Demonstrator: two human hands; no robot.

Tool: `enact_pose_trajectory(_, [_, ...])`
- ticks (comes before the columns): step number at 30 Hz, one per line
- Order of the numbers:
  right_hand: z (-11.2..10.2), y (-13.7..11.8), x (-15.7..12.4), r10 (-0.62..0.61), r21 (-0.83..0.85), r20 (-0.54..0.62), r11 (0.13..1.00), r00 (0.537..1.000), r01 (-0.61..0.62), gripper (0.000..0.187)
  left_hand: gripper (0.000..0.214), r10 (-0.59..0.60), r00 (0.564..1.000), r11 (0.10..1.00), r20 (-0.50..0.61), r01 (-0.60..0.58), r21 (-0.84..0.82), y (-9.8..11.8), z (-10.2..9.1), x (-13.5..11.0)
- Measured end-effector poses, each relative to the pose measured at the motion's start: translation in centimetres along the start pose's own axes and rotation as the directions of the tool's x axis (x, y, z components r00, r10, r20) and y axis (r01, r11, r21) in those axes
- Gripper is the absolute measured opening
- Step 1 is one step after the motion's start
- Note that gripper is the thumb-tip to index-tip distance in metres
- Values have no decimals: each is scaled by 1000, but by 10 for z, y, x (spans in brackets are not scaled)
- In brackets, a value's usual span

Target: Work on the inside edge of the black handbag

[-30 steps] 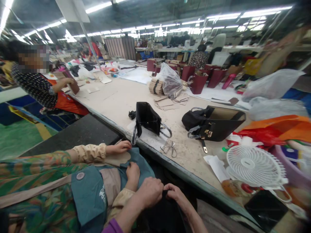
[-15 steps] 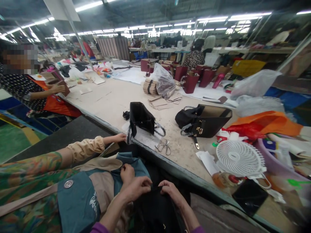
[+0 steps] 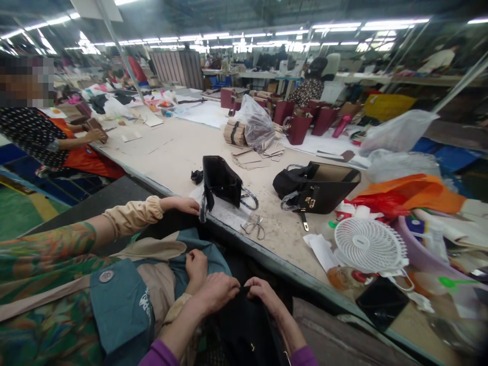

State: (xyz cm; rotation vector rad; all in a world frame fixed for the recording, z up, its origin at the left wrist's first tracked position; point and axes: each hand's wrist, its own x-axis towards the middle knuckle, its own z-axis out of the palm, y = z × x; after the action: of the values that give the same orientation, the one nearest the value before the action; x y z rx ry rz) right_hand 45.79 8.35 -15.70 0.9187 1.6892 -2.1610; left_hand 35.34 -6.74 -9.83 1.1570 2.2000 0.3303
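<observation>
Low in the view, a black handbag [image 3: 247,323] rests in my lap, with gold metal parts near its lower edge. My left hand [image 3: 218,293] pinches the bag's upper edge with bent fingers. Close beside it, my right hand [image 3: 264,295] grips the same edge between thumb and fingers. Purple cuffs show at both wrists. On the table in front stands an open black handbag [image 3: 223,183] with wrapped handles. Another black handbag [image 3: 328,190] with a gold clasp lies to its right. A pair of scissors [image 3: 256,227] lies between them, near the table edge.
At my left, a co-worker's hand [image 3: 186,205] reaches the table edge by the open bag; their other hand [image 3: 196,264] rests near mine. A white fan [image 3: 369,246], a black phone-like slab [image 3: 382,303] and a purple basin [image 3: 412,249] crowd the right. Maroon bag bodies [image 3: 299,126] stand behind.
The view has shifted slightly. My hands stay on the bag's edge, my left fingers a little flatter over it. The far-left worker's hands have moved on a brown piece.
</observation>
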Motion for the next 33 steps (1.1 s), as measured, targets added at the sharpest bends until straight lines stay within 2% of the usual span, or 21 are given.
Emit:
enact_pose_trajectory(8, [0, 5, 3, 7, 27, 4, 1000, 1000, -7, 18, 32, -50, 999, 979, 2, 49, 198, 12, -2, 2])
enact_pose_trajectory(14, [0, 7, 6, 13, 41, 4, 999, 1000, -13, 18, 32, -120, 992, 976, -46, 126, 176, 24, 7, 10])
enact_pose_trajectory(18, [-1, 7, 6, 11, 56, 28, 998, 1000, -12, 17, 29, -154, 987, 988, -37, 154, 19, 17, 7, 14])
enact_pose_trajectory(21, [-9, 9, 5, -1, 79, 66, 997, 998, -4, 24, 26, -122, 992, 971, 29, 126, -201, 0, 5, 18])
enact_pose_trajectory(24, [-21, 13, 0, -14, 102, 82, 995, 997, 6, 29, 38, -90, 990, 894, 109, 129, -429, -19, 8, 21])
enact_pose_trajectory(26, [-29, 15, -3, -24, 119, 82, 993, 996, 14, 30, 44, -113, 984, 833, 140, 171, -527, -27, 13, 22])
enact_pose_trajectory(31, [-39, 18, -10, -37, 169, 53, 985, 998, 27, 30, 22, -226, 966, 729, 127, 254, -636, -29, 28, 23])
enact_pose_trajectory(33, [-40, 18, -10, -36, 182, 43, 983, 998, 28, 30, 10, -272, 959, 713, 77, 255, -654, -28, 34, 24])
